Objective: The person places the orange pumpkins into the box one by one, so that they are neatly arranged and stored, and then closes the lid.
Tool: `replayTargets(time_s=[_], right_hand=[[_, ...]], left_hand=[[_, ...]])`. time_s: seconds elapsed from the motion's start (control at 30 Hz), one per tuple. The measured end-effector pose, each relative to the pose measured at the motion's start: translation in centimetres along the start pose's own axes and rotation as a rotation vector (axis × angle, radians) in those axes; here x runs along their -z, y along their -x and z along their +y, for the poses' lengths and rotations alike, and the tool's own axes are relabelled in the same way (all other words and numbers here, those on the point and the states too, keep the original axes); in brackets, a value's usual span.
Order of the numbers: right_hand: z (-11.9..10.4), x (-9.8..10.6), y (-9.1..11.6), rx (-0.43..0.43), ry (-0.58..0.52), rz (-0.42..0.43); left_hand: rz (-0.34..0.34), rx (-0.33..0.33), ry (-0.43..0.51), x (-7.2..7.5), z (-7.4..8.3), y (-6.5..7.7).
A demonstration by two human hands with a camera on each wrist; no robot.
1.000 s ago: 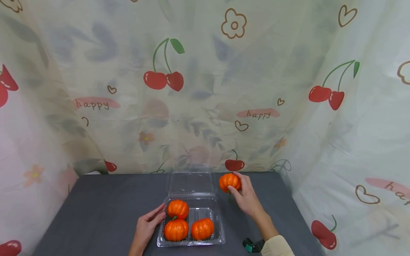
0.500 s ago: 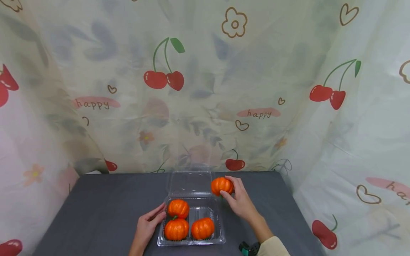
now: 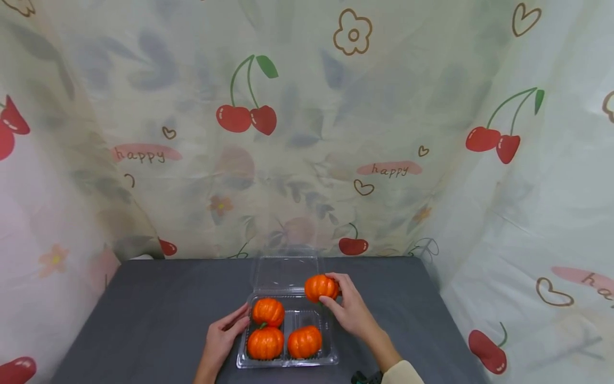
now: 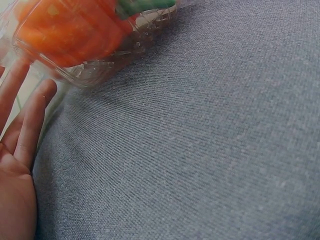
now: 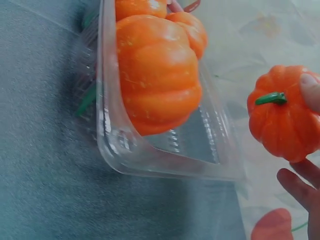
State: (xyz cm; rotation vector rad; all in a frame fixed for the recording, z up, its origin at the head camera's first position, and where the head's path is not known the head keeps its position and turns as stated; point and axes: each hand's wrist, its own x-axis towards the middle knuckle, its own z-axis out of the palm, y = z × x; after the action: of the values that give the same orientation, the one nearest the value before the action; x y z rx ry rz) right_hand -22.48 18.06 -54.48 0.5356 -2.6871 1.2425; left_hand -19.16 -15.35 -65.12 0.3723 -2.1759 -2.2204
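Observation:
My right hand pinches a small orange toy pumpkin between thumb and fingers, above the back right corner of a clear plastic clamshell box. In the right wrist view, the green stem of the held pumpkin points toward the box. Three similar pumpkins sit inside: a back left pumpkin, a front left pumpkin and a front right pumpkin. Against the box's left wall, my left hand rests with fairly straight fingers.
The transparent lid stands raised behind the box. A dark grey cloth covers the table. Printed curtains enclose the back and sides. A black device shows by the right sleeve.
My right hand has carried its pumpkin left and toward me, from beside the lid to over the box's back right corner. My left hand has stayed on the box's left side.

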Motion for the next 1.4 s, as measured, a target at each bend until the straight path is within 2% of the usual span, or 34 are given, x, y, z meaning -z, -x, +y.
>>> replayTargets(time_s=[0.2, 0.5, 0.73, 0.87, 1.07, 1.4], right_hand=[[0.1, -0.8, 0.3, 0.021, 0.016, -0.006], [0.6, -2.3, 0.7, 0.071, -0.061, -0.007], [0.7, -2.9, 0.9, 0.061, -0.096, -0.057], [0.9, -3.3, 1.1, 0.071, -0.099, -0.080], [1.2, -3.6, 1.4, 0.042, -0.123, -0.119], [1.7, -3.4, 1.5, 0.090, -0.032, -0.194]], left_hand=[[0.006, 0.001, 0.000, 0.0, 0.0, 0.0], [0.005, 0.024, 0.011, 0.0, 0.1, 0.0], [0.003, 0.031, 0.022, 0.0, 0.2, 0.1], [0.003, 0.020, 0.023, 0.0, 0.2, 0.0], [0.007, 0.004, 0.023, -0.1, 0.1, 0.1], [0.006, -0.029, 0.027, -0.2, 0.2, 0.2]])
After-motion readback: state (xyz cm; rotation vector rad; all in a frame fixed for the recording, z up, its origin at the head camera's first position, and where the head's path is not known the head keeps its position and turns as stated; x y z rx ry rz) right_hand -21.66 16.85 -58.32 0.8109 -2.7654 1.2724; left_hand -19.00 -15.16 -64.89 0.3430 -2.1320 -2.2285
